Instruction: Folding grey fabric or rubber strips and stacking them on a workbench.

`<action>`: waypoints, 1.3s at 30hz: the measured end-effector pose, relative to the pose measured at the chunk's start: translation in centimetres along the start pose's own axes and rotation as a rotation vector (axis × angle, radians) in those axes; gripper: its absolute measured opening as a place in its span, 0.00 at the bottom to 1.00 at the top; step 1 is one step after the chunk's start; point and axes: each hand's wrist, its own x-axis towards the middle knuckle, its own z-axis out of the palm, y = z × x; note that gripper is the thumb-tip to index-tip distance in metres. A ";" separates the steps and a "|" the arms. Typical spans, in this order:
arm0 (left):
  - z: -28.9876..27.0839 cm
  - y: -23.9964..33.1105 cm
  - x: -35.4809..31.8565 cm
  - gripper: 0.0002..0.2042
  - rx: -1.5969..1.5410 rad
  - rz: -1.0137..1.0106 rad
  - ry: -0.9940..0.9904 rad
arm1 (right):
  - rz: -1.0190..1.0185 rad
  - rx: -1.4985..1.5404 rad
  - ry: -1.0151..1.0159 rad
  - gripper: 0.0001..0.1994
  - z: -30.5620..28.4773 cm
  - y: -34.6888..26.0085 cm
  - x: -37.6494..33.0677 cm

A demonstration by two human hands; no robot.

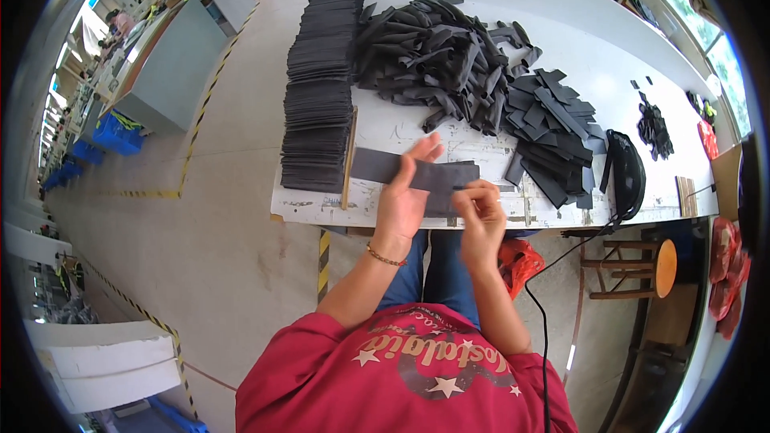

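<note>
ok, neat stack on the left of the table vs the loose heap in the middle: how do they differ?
The neat stack is flat pieces laid in a long, squared-off, overlapping column; the loose heap is a jumble pointing every way. Stack pieces lie flat; many heap strips curl or bend. The stack runs along the white table edge; the heap spreads wide. Both are dark grey-black, like the strip in the left hand and right hand.
</note>
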 end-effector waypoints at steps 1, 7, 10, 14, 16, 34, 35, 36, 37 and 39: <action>-0.6 0.4 0.2 0.23 0.005 0.053 0.013 | 0.096 0.014 -0.035 0.05 -1.4 0.0 0.6; -0.1 -0.2 -0.2 0.21 0.073 0.048 -0.031 | 0.309 0.008 -0.215 0.09 0.9 -1.2 2.7; -0.3 -0.5 -0.1 0.20 0.094 0.014 -0.019 | 0.286 0.016 -0.125 0.10 0.2 -1.2 2.3; -0.1 -1.5 -0.2 0.17 0.005 0.003 -0.022 | 0.221 0.158 -0.078 0.08 -0.3 -0.1 0.8; -0.1 -1.8 -0.1 0.17 0.015 -0.002 -0.013 | 0.202 0.139 -0.074 0.07 -0.5 -0.6 0.5; 1.5 -0.2 -0.4 0.17 0.054 0.136 0.096 | 0.410 0.077 -0.357 0.07 0.9 -1.0 -0.5; 1.6 -0.3 -0.4 0.16 0.045 0.136 0.085 | 0.405 0.091 -0.338 0.07 1.0 -1.0 -0.5; 1.6 -0.4 -0.4 0.16 0.036 0.135 0.074 | 0.399 0.105 -0.317 0.07 1.1 -1.0 -0.5; 1.6 -0.4 -0.4 0.15 0.033 0.134 0.074 | 0.386 0.099 -0.315 0.07 1.2 -1.0 -0.5; 1.3 -0.5 -0.4 0.15 0.045 0.144 0.066 | 0.388 0.102 -0.312 0.07 1.4 -1.1 -0.5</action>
